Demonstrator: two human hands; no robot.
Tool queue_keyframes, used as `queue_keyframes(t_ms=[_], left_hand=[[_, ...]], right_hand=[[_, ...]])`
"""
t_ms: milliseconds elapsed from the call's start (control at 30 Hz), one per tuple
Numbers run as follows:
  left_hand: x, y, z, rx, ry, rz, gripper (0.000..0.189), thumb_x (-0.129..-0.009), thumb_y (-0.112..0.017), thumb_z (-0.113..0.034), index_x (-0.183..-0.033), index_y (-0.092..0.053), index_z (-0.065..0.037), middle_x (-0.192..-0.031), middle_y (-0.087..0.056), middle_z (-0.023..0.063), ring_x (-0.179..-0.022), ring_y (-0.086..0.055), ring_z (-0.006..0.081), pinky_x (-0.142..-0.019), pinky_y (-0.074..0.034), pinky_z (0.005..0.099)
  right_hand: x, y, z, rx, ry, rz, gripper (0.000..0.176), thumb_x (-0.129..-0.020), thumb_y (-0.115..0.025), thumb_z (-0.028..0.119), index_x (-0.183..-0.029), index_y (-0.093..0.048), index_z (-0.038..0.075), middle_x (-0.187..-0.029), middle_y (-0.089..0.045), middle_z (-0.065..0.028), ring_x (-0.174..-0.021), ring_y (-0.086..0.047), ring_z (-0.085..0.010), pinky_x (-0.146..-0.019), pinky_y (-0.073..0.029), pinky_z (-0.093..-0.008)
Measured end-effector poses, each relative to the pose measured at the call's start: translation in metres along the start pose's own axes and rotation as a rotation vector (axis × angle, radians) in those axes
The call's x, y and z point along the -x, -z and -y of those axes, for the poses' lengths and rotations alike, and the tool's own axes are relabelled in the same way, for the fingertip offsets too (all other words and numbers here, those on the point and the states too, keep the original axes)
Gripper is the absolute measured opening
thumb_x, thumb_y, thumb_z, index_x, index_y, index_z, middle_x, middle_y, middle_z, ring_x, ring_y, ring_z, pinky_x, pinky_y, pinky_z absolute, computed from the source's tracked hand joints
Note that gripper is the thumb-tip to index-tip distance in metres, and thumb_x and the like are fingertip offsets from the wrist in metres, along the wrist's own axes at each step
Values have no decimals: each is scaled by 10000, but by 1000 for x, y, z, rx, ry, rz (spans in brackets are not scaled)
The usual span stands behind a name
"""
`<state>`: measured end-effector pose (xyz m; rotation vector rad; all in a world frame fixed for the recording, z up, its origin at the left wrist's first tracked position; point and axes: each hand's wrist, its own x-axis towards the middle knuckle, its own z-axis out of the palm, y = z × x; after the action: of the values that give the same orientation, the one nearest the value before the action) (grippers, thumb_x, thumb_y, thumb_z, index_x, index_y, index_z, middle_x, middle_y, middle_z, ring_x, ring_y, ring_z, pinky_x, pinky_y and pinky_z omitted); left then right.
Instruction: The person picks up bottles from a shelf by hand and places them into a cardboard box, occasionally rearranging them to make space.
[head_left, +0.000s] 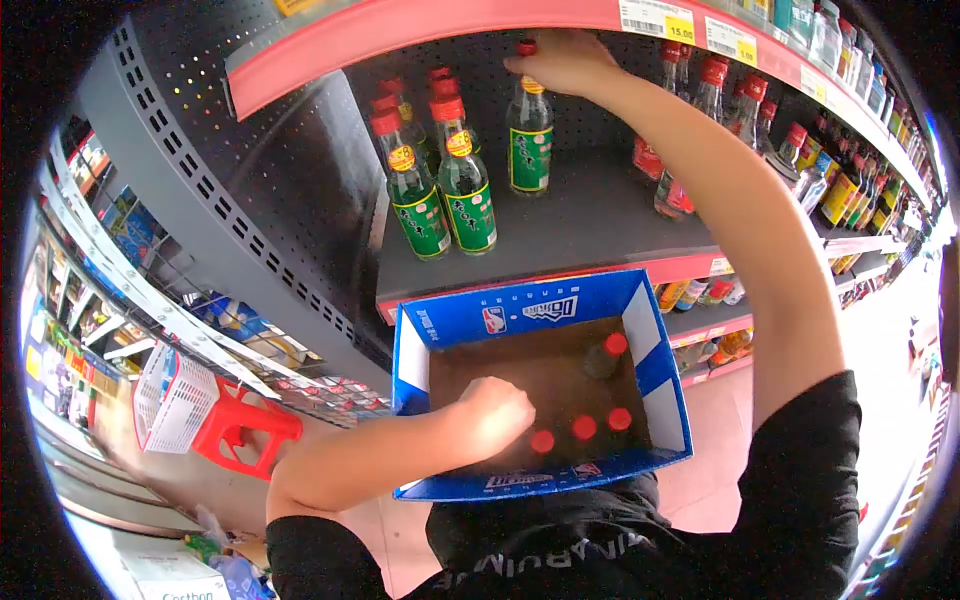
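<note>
My right hand (pixel 562 64) is closed round the red-capped neck of a clear glass bottle with a green label (pixel 530 148), which stands upright on the dark shelf (pixel 590 215). To its left is a group of matching bottles (pixel 468 205), some with round yellow neck tags. A blue and white cardboard box (pixel 540 308) is held open side up before my body. Inside it several red-capped bottles (pixel 584 428) stand along the near and right sides. My left hand (pixel 500 412) is a closed fist over the box; whatever its fingers hold, if anything, is hidden.
An upper shelf edge (pixel 440 38) with price tags runs just above my right hand. More bottles (pixel 710 90) stand right of my right forearm. A perforated grey shelf side (pixel 230 190) rises at left. On the floor are a red plastic stool (pixel 245 425) and a white basket (pixel 178 405).
</note>
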<state>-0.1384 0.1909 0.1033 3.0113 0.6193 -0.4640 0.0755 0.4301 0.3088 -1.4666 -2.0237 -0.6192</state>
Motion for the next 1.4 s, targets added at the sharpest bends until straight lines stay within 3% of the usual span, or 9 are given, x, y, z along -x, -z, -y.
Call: queue_keyframes(t_ms=[233,333,600,833,933,1033,1133,1333,1400], left_hand=[[1,-2,1,40,4,-3,94,-672,-605,-105,-662,-692,-72,-677,-667,128,-675,-682,286,-567,-559,394],[2,3,2,90,1,40,93,-677,-607,-96,-676,-696,-68,-690,-669,128,-679,-682,289,-573,-559,391],[2,5,2,112,-2,119,99,-706,-607,-101,-690,-702,-79,-710,-681,104,-682,-684,257,-568,-557,373],[3,9,4,104,7,106,106,-702,-600,-118,-673,-695,-80,-688,-672,109,-675,-681,261,-562,-550,376],[2,6,4,102,24,73,111,-699,-596,-128,-660,-689,-83,-675,-664,118,-671,-679,267,-563,-547,377],[3,2,5,87,7,49,109,-692,-594,-129,-650,-687,-91,-664,-659,119,-662,-673,267,-554,-543,374],[2,4,5,56,7,24,98,-677,-600,-121,-643,-685,-84,-660,-659,113,-654,-670,267,-546,-543,373],[2,-4,5,23,3,-51,86,-680,-639,-73,-711,-714,-101,-718,-685,86,-725,-685,239,-585,-546,343],[2,-6,5,14,-22,-61,79,-690,-637,-73,-715,-710,-92,-725,-685,98,-733,-686,245,-586,-546,349]], right_hand=[[-42,-55,28,-42,-137,-85,585,-783,-634,456,-1198,-566,49,-1164,-608,-185,-1125,-566,-328,-941,-466,-437],[-60,-70,26,-20,-195,129,585,-778,-632,468,-1180,-587,46,-1158,-612,-191,-1102,-583,-332,-921,-482,-449],[-77,-120,7,21,-348,138,524,-789,-616,464,-1098,-642,42,-1115,-632,-202,-1043,-620,-338,-864,-511,-455],[-79,-136,-22,-1,-58,195,470,-783,-615,473,-968,-685,47,-1027,-660,-193,-945,-653,-324,-788,-521,-448],[-61,-120,-14,-92,-133,295,432,-814,-609,437,-1022,-658,62,-978,-667,-184,-887,-657,-335,-759,-514,-458],[-20,-61,19,-106,-125,305,443,-868,-557,307,-1197,-520,12,-1115,-602,-251,-1034,-590,-359,-851,-464,-463],[35,-67,9,-12,100,-25,351,-847,-597,369,-1021,-614,64,-896,-666,-175,-846,-654,-345,-729,-509,-469],[178,20,55,47,390,504,257,-840,-559,233,-963,-601,12,-794,-663,-205,-733,-671,-349,-621,-538,-471],[211,29,65,106,412,786,246,-825,-605,260,-915,-580,33,-816,-637,-143,-774,-651,-318,-664,-518,-431]])
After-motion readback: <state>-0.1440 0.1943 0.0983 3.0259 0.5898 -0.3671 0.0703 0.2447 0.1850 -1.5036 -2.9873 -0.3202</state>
